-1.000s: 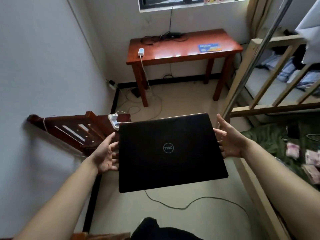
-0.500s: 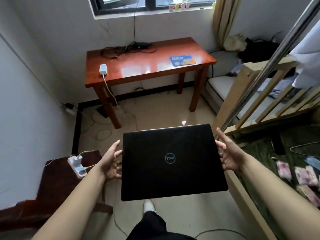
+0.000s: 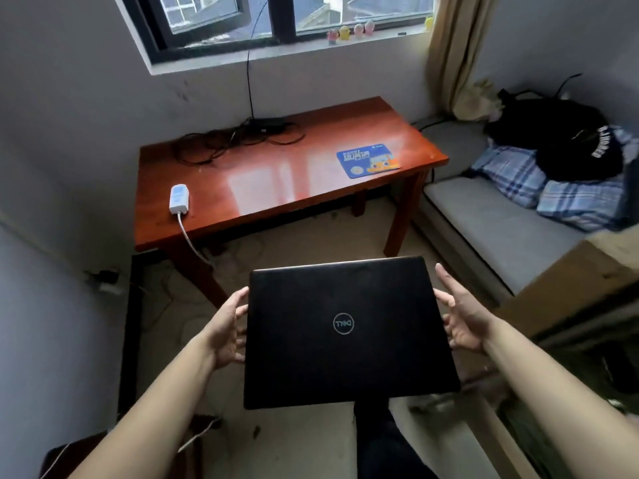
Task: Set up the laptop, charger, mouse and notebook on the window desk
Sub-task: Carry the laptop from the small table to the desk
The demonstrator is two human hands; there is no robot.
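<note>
A closed black laptop (image 3: 349,333) with a round logo is held flat in the air in front of me. My left hand (image 3: 228,326) grips its left edge and my right hand (image 3: 461,319) grips its right edge. Ahead, under the window, stands the red-brown wooden desk (image 3: 276,181). On the desk lie a blue mouse pad (image 3: 368,162) at the right, a black charger with tangled cables (image 3: 242,138) at the back, and a white power strip (image 3: 179,198) at the left, its cord hanging to the floor.
A low grey cushioned bench (image 3: 494,223) with plaid cloth and a black bag stands right of the desk. A cardboard box (image 3: 567,288) sits at the right. Cables and a wall plug (image 3: 105,281) lie on the floor left of the desk. A curtain hangs by the window.
I have walked toward the desk with the laptop in both hands. The desk now looks larger and closer, and the dark stool has dropped to the bottom left.
</note>
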